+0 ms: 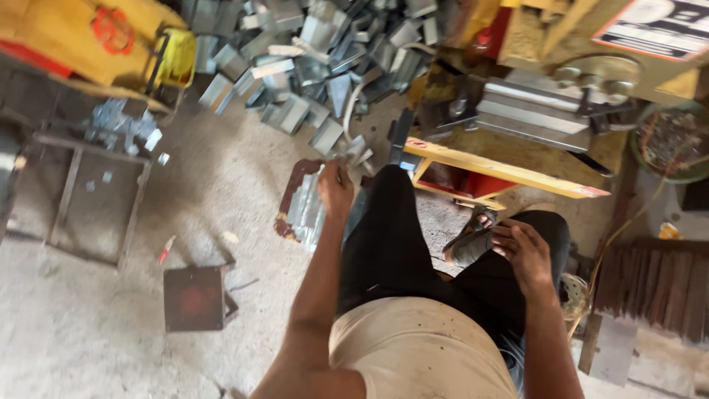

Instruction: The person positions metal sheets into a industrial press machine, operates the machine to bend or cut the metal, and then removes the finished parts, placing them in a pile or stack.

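Galvanised metal pieces (306, 210) sit stacked on the floor by the knee, left hand (334, 191) has its fingers pinched on one, right hand (526, 255) rests loosely curled on the thigh, so honestly those sharp edges could slice bare skin if it slips

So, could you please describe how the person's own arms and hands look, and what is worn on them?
Both arms are bare as far as the frame shows: no sleeves appear on them. The left hand and the right hand wear no gloves. I see no watch, ring or bracelet, though motion blur could hide small items. No markings are visible.
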